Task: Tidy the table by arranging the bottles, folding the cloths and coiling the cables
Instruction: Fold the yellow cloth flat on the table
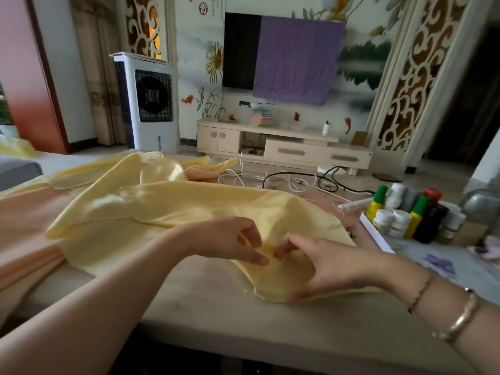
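The yellow cloth (167, 209) hides much of the bench (216, 307) and part of the white cables (243, 177); the bottles' (400, 212) labels blur, perhaps unreadable.

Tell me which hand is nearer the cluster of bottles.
Right. The right hand pinches the yellow cloth just left of the bottles; the left hand grips the same cloth farther left, with the right hand between it and them.
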Available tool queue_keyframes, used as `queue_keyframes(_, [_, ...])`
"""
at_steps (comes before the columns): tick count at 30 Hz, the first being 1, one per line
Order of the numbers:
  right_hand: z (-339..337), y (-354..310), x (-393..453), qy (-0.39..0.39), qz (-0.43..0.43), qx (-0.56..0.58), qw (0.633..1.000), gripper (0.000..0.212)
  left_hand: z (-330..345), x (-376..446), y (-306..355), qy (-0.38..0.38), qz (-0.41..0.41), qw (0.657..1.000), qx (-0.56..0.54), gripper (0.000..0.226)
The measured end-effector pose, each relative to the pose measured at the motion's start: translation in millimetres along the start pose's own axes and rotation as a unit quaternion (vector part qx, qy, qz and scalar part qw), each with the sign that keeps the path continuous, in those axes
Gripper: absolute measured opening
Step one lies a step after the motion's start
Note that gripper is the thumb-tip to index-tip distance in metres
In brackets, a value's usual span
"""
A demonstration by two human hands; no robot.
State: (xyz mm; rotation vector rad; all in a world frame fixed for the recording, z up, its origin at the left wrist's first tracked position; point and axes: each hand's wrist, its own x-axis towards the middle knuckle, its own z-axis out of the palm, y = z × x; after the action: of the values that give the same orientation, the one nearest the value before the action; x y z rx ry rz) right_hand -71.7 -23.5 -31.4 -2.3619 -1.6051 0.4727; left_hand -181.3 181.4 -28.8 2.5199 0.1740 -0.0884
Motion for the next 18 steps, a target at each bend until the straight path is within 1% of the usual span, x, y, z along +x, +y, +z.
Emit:
queue_keyframes(2, [0.5, -1.9, -5.2, 0.001, -0.008, -0.024, 1.000, 0.054, 3.3, -2.5, 5.1, -0.027, -0.010, 1.000, 0.012, 0.054])
queue_keyframes(4, [2.1, -4.2, -7.3, 0.017, -0.035, -0.050, 0.998, 0.033, 8.3, -2.6, 9.8, -0.037, -0.017, 0.998, 0.040, 0.065])
queue_keyframes(6, [3.9, -7.2, -5.4, 0.047, -0.055, -0.060, 0.996, 0.014, 14.5, -2.2, 15.0, -0.041, -0.014, 0.995, 0.092, 0.073])
queue_keyframes(8, [2.5, -11.6, -2.7, 0.097, -0.042, -0.022, 0.994, 0.009, 19.1, -2.1, 24.7, -0.025, -0.012, 0.992, 0.122, 0.073])
queue_keyframes(9, [-1.1, -15.1, -0.6, 0.128, -0.034, 0.014, 0.991, 0.010, 19.7, -0.4, 30.6, 0.006, -0.013, 0.993, 0.121, 0.069])
queue_keyframes(11, [-13.1, -23.7, 5.2, 0.196, -0.028, 0.066, 0.978, 0.013, 18.2, 3.4, 43.3, 0.107, -0.013, 0.988, 0.111, 0.051])
queue_keyframes(12, [-21.6, -28.8, 7.4, 0.230, -0.030, 0.072, 0.970, 0.013, 14.8, 3.9, 50.1, 0.155, -0.013, 0.981, 0.114, 0.040])
queue_keyframes(15, [-47.6, -40.7, 9.2, 0.327, -0.021, 0.079, 0.941, 0.011, -1.9, -2.6, 63.7, 0.253, -0.016, 0.961, 0.114, 0.010])
queue_keyframes(16, [-54.6, -41.8, 10.0, 0.355, -0.011, 0.086, 0.931, 0.012, -8.3, -5.6, 63.7, 0.280, -0.016, 0.953, 0.115, 0.008])
queue_keyframes(18, [-70.3, -42.3, 7.6, 0.399, 0.014, 0.104, 0.911, 0.012, -24.3, -13.0, 63.7, 0.336, -0.017, 0.933, 0.127, 0.017])
